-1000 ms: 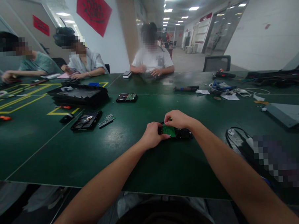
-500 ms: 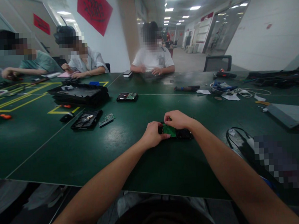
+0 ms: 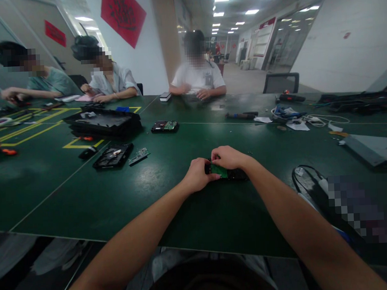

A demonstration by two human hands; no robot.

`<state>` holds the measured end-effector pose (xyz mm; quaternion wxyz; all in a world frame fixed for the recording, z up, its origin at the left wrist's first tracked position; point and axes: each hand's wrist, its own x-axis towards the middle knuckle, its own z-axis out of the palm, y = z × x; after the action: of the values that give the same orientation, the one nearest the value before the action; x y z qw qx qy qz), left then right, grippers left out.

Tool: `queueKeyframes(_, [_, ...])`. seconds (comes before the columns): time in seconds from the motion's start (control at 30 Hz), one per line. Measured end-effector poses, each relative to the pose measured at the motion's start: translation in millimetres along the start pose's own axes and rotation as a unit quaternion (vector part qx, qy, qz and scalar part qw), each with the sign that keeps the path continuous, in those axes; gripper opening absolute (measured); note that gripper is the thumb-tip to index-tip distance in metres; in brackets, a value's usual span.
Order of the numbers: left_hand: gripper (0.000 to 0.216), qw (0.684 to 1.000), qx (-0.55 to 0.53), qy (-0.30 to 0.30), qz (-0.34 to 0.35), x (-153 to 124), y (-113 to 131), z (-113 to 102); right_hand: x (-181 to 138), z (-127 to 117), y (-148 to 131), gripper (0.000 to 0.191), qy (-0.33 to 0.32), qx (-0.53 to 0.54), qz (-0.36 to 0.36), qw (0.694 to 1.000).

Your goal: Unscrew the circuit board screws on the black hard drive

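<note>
Device [image 3: 219, 171] long axis roughly parallel to near edge of table [image 3: 184, 222]; left hand [image 3: 197, 174] grasping it, right hand [image 3: 228, 156] grip: can't tell. Tray [image 3: 115, 119] holds white scrap [image 3: 88, 114].

Two green-boarded drives [image 3: 219, 171], one loose circuit board [image 3: 139, 156]

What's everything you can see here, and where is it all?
Table: one, green, centre
Device: one, green and black, between both hands
Drive: one, black and green, mid-table
Circuit board: one, grey-green, left
Open case: one, black, beside circuit board
Tray: one, black, behind open case
Metal box: one, grey, right
Cables: several, blue and white, far right
Chair: one clear, grey, beyond table
Red signs: two big, red, upper left
Seated people: three, green or white tops, across table
Small scraps: uncounted, too blurry
Left hand: one, bare, gripping device's left end
Right hand: one, bare, fingers at device's far edge
</note>
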<state>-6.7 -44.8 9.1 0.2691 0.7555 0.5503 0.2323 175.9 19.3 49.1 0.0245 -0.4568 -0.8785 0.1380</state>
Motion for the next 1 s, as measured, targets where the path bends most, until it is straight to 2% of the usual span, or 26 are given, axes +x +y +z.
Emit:
queueKeyframes(0.2, [0.06,1.0,-0.001,-0.007,-0.006,0,3,-1,-1,-4,-7,0.01,0.012,0.009,0.024,1.0])
queueKeyframes(0.3, [0.062,1.0,0.0,0.004,0.003,0,1,1,-7,-18,-6,0.02,0.042,0.015,0.042,0.998])
queueKeyframes(0.4, [0.062,1.0,-0.004,0.018,0.016,0,-1,3,-20,-42,-4,0.03,0.131,0.058,0.066,0.987])
queueKeyframes(0.5, [0.062,1.0,-0.002,0.021,0.017,-1,-3,5,-38,-68,-8,0.036,0.201,0.108,0.046,0.973])
queueKeyframes(0.6, [0.062,1.0,0.001,0.019,0.021,0,-3,5,-51,-83,-19,0.034,0.284,0.098,0.038,0.953])
queueKeyframes(0.73, [0.063,0.999,0.003,0.02,0.028,1,-4,5,-50,-76,-33,0.028,0.291,0.076,-0.002,0.954])
queueKeyframes(0.83, [0.063,0.999,0.009,0.021,0.025,1,-4,6,-40,-63,-35,0.023,0.264,0.092,-0.028,0.96])
queueKeyframes(1.0, [0.065,1.0,0.006,0.016,0.022,1,-4,5,-33,-54,-33,0.021,0.258,0.076,-0.026,0.963])
